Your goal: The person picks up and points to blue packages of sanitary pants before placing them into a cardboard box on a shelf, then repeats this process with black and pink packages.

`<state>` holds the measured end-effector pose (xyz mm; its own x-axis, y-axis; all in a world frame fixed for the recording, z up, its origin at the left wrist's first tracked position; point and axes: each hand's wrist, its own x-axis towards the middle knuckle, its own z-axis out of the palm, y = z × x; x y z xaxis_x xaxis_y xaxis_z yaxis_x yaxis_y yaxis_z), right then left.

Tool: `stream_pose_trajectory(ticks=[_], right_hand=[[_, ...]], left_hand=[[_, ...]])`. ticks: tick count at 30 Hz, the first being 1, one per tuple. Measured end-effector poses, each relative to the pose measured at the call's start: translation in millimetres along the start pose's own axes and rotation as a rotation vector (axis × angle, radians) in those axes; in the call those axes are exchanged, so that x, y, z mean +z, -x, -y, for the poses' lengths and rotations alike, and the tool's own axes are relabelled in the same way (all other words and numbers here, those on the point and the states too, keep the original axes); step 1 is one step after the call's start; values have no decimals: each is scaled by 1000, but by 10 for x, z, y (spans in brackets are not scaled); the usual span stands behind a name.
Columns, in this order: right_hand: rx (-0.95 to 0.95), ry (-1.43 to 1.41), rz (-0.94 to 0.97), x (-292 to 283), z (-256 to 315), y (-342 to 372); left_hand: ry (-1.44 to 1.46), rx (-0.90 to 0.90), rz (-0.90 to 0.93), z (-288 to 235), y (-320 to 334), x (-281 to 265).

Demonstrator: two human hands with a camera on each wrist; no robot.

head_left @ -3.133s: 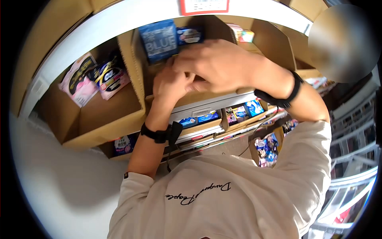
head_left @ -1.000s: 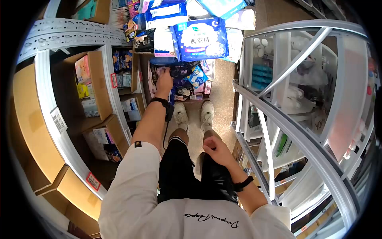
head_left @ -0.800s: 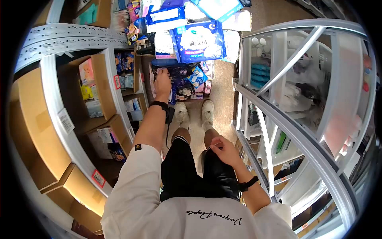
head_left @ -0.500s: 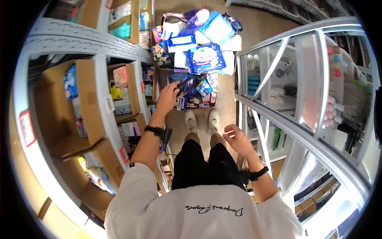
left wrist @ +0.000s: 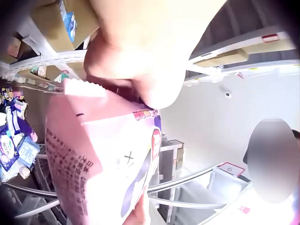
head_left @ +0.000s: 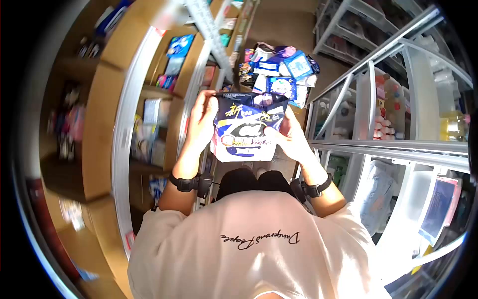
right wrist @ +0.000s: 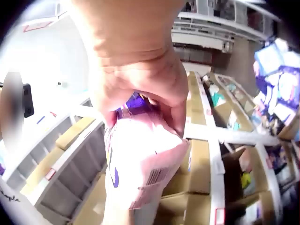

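Observation:
A dark-blue and pink soft plastic pack (head_left: 246, 130) is held up in front of the chest, its printed front facing the person. At its left edge my left hand (head_left: 201, 122) grips the upper corner, the thumb in front. My right hand (head_left: 291, 139) holds the opposite edge, thumb on the printed face. In the left wrist view, the pink side of the pack (left wrist: 93, 154) hangs below the left hand (left wrist: 136, 61), with a crimped seam on top. The right wrist view shows the right hand (right wrist: 145, 84) pinching the pack (right wrist: 145, 159), a barcode on its side.
Beyond the pack, a pile of colourful plastic packs (head_left: 281, 70) stands on the aisle floor (head_left: 276, 27). Shelves with cardboard boxes (head_left: 107, 124) line the left. White metal racks with clear bins (head_left: 383, 119) line the right.
Half a second ago my left hand was at the floor pile and my right hand was empty. The pack has risen to the chest, both hands now hold it, and the head view has shifted.

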<state>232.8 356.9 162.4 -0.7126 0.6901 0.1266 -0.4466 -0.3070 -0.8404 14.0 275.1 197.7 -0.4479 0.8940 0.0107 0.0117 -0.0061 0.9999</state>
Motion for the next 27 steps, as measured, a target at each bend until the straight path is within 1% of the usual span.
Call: stream_pose_trajectory(ticks=[1, 3, 4, 5, 7, 8, 11, 13, 14, 15, 17, 18, 19, 21, 22, 23, 25, 26, 27], right_hand=[[-5, 52, 26, 95, 33, 81], [-18, 88, -3, 296, 97, 244], [-23, 85, 20, 393, 131, 316], [-7, 18, 12, 514, 130, 399], [-52, 80, 5, 725, 150, 545], [-44, 82, 43, 810, 143, 600], [17, 14, 58, 1095, 79, 773], [116, -113, 101, 1309, 100, 835], [150, -75, 84, 1278, 134, 820], [143, -94, 128, 1346, 109, 837], [-10, 21, 139, 1530, 114, 840], [19, 7, 186, 1684, 145, 894], [14, 33, 230, 1834, 206, 942], [61, 117, 319, 1989, 183, 992], [48, 115, 300, 2106, 118, 1028], [19, 123, 289, 2215, 76, 1071], [61, -14, 249, 2437, -50, 1173], [62, -70, 266, 2605, -63, 1253], [4, 55, 343, 2808, -252, 1357]], left_hand=[[117, 20, 5, -119, 239, -20], [314, 40, 4, -256, 757, -40], [392, 1, 73, -253, 1011, -86], [414, -18, 30, -265, 1290, -60], [128, -2, 63, -387, 1720, -55], [126, 58, 51, -433, 1888, -25], [143, 102, -77, -412, 2363, -57], [99, 142, -151, -447, 2590, -130], [85, 153, -185, -511, 2606, -53], [84, 171, -218, -567, 2701, -70], [140, 132, -232, -638, 2903, -165], [116, 142, -243, -656, 3057, -260], [85, 150, -252, -696, 3189, -331], [35, 165, -256, -782, 3410, -408], [-35, 212, -255, -777, 3533, -504], [-38, 212, -275, -754, 3671, -574], [86, 222, -324, -696, 3977, -691], [149, 204, -308, -703, 4130, -747], [266, 202, -305, -729, 4429, -896]])
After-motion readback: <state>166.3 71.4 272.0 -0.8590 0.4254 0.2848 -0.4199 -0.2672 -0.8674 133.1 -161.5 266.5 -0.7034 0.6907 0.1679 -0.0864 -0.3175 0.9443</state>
